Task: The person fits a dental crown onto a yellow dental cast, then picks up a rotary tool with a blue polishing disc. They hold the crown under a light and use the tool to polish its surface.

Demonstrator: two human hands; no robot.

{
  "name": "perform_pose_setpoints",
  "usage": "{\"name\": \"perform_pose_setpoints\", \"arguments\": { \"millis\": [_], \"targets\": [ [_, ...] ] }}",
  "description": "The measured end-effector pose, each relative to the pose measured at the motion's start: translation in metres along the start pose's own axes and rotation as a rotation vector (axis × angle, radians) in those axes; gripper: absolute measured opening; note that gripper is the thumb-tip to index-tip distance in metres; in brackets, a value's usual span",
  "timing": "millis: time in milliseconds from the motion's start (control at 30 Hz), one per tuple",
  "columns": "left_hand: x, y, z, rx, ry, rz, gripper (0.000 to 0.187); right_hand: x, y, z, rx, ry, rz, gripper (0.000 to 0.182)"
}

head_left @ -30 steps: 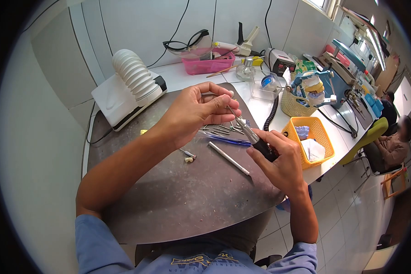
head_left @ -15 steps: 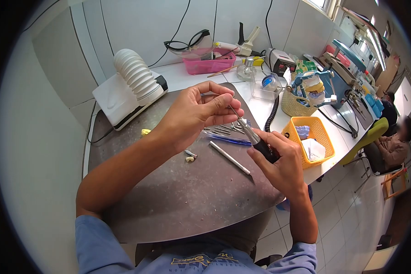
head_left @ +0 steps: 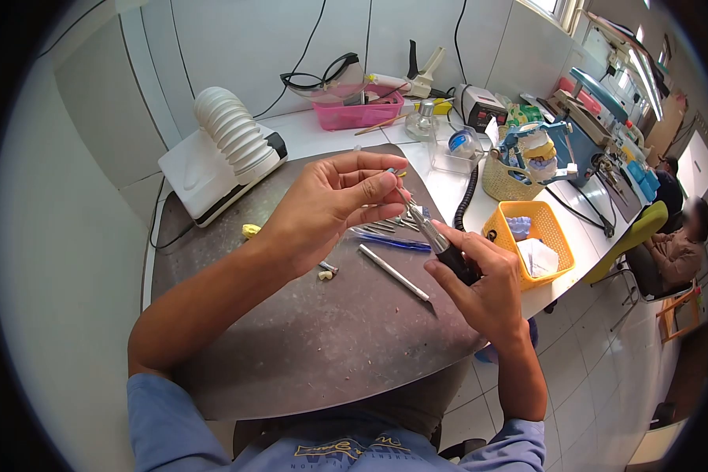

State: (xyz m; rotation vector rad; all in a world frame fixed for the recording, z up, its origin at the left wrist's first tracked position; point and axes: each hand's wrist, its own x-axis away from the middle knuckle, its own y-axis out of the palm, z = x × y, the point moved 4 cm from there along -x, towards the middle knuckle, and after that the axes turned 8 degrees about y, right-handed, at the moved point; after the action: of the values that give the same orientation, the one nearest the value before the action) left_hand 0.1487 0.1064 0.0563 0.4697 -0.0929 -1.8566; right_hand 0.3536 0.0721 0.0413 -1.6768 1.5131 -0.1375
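My right hand (head_left: pixel 486 271) is wrapped round a dark-bodied rotary handpiece (head_left: pixel 434 234), its metal nose tilted up and to the left. At the nose, the thumb and fingers of my left hand (head_left: pixel 350 189) pinch a thin bur (head_left: pixel 402 189). A small blue-grey tip shows between those fingertips. Beneath the hands, several metal burs (head_left: pixel 381 227) and a blue-handled tool (head_left: pixel 397 241) lie on the dark work mat (head_left: pixel 322 346). A craft knife (head_left: pixel 395 272) rests closer to me. Left of it is a small cream tooth-like piece (head_left: pixel 326 275), beside another bur partly behind my wrist.
A white box with a ribbed hose (head_left: pixel 232 138) stands at the back left. Along the back are a pink basket (head_left: pixel 350 116) and a glass bottle (head_left: pixel 422 122). To the right stand a yellow basket (head_left: pixel 562 244) and a dental articulator (head_left: pixel 539 149). A person (head_left: pixel 680 244) sits farther right.
My left fingers have shifted slightly on the bur, and a blue-grey tip now shows between them. My right hand keeps its hold on the handpiece. The view has shifted slightly.
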Motion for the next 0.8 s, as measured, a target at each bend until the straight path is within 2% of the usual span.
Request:
{"name": "perform_pose_setpoints", "arguments": {
  "millis": [267,533,800],
  "targets": [
    [0.025,0.008,-0.004,-0.032,0.029,-0.068,0.036,0.003,0.003,-0.005,-0.121,-0.118,0.005,0.047],
    [0.042,0.01,-0.002,-0.008,0.031,-0.002,0.04,0.004,-0.004,-0.021,0.014,-0.121,-0.044,0.045],
    [0.048,0.006,-0.002,0.032,0.037,0.066,0.033,0.004,-0.006,-0.027,0.07,-0.13,-0.058,0.045]
  ]
}}
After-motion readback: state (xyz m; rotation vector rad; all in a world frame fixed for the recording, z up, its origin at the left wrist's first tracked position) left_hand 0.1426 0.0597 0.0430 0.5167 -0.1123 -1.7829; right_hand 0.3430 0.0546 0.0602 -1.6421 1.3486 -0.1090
